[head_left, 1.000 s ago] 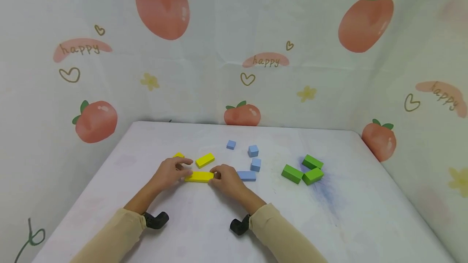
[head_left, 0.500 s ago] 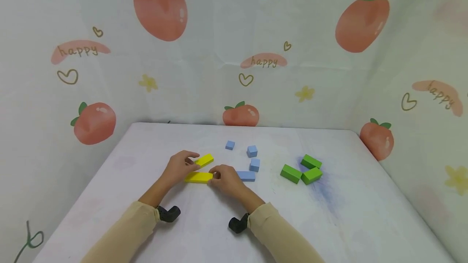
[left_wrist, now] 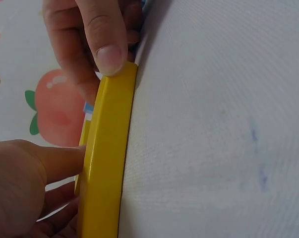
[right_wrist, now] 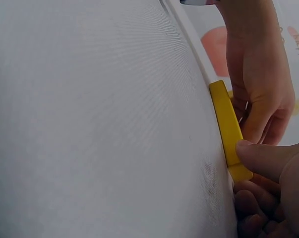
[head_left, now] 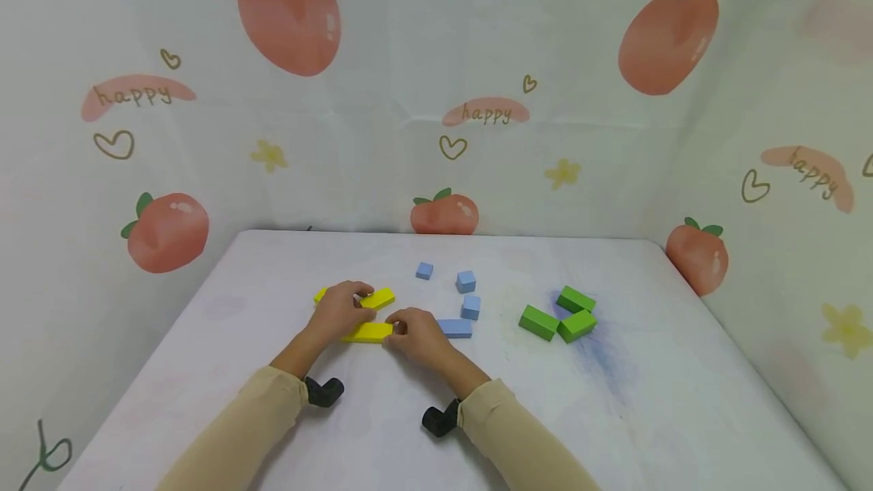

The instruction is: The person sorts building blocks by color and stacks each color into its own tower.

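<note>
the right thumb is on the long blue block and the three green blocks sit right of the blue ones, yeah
Not quite: the right hand has its thumb on the long yellow block, not the blue block, as the right wrist view shows. The green blocks do sit right of the blue ones.

Long yellow block (left_wrist: 108, 158): stands out left of centre, running from upper middle to the bottom edge. Right hand (left_wrist: 92, 29), upper left: thumb tip touching the block's upper end. Left hand (left_wrist: 18, 181), lower left: thumb reaching behind the block; contact hidden. Behind it, 1 further yellow piece (left_wrist: 85, 131), partly visible. Pale tabletop (left_wrist: 209, 99), right: 2 blue marks (left_wrist: 263, 177). Backdrop (left_wrist: 15, 34), left: 1 printed red fruit (left_wrist: 57, 109), 2 green leaves.
</note>
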